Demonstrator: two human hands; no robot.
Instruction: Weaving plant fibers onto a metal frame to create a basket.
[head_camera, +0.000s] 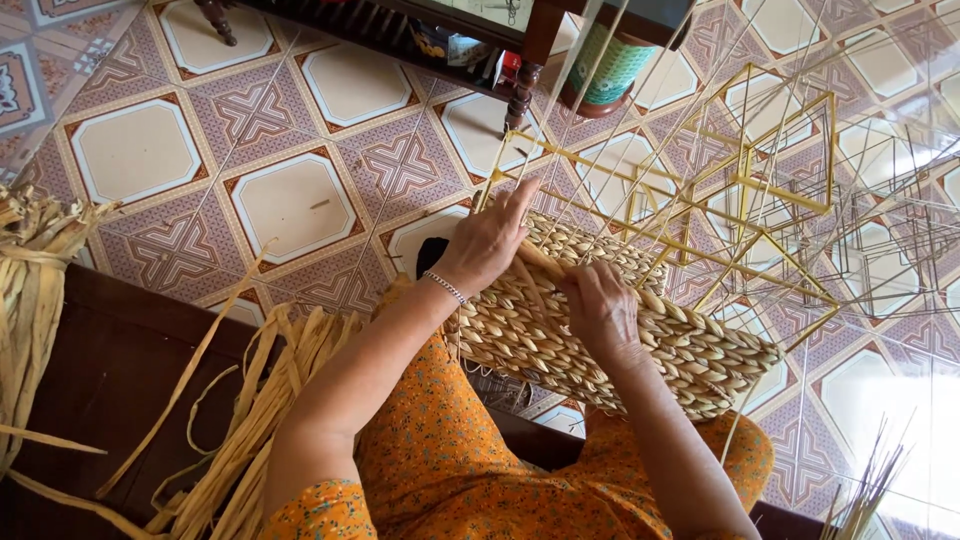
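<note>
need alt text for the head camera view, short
Seen from above, a person's left hand and right hand press on a half-woven straw basket built on a yellow wire frame, over patterned floor tiles; loose straw strips lie alongside.
</note>
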